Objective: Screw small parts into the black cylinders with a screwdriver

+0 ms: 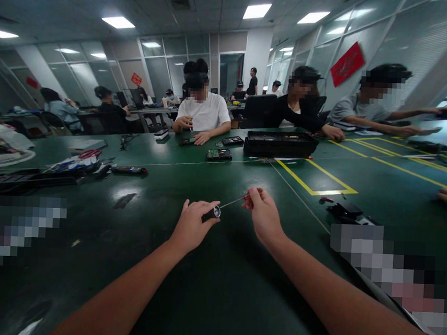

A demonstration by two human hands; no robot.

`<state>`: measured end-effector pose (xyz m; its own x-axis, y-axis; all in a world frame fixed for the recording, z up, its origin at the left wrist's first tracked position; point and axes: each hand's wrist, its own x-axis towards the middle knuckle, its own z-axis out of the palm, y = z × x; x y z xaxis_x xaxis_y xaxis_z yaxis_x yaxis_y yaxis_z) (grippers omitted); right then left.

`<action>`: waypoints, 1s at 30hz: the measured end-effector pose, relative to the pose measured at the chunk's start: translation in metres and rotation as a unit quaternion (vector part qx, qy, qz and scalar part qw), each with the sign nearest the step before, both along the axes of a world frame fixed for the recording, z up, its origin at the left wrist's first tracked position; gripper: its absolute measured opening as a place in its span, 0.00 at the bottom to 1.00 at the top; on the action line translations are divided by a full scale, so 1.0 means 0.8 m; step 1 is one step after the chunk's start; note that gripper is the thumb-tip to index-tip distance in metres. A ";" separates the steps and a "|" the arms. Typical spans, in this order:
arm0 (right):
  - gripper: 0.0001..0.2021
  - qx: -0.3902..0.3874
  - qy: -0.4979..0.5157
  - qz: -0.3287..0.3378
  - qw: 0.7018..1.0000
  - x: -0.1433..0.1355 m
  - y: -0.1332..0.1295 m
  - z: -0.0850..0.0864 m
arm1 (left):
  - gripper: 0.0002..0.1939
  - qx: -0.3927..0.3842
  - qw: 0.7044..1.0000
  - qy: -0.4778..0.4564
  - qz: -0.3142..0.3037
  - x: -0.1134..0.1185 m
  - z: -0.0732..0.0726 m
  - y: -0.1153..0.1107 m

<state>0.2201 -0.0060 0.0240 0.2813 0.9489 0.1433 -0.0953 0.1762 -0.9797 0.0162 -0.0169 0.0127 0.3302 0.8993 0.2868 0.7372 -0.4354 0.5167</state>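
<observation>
My left hand (192, 224) is closed around a short black cylinder (210, 215), which resembles a small flashlight. Its round, silver-rimmed end faces right, with dark spots inside. A thin metal rod (233, 201) runs from beside that rim up to my right hand (262, 213), whose fingertips pinch its far end. A small reddish part shows at those fingertips, too small to name. Whether the rod touches the cylinder I cannot tell. Both hands are raised a little over the green table (147, 292).
Circuit-board drives (219, 154) and a long black casing (280, 144) lie ahead. A black pen-like tool (129, 170) and red-handled scissors (89, 154) are at left. A black device (349, 211) lies at right. A person in a white shirt (211, 110) sits opposite; others work at right.
</observation>
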 end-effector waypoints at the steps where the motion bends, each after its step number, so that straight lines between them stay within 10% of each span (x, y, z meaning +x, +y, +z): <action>1: 0.12 0.008 -0.018 0.008 1.000 0.000 -0.002 0.001 | 0.22 0.001 1.000 -0.001 0.002 0.000 0.000 0.000; 18: 0.08 0.155 -0.317 0.017 0.935 -0.004 -0.030 0.024 | 0.23 -0.006 1.000 0.004 0.006 0.003 0.000 -0.003; 30: 0.09 0.153 -0.312 0.008 0.938 -0.003 -0.034 0.028 | 0.23 -0.020 1.000 0.001 0.000 0.005 0.001 -0.003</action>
<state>0.2173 -0.0336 0.0464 0.0376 0.8396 0.5419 0.4743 0.4623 -0.7492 0.0199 -0.0193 0.0137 0.3305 0.9099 0.2506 0.7388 -0.4146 0.5314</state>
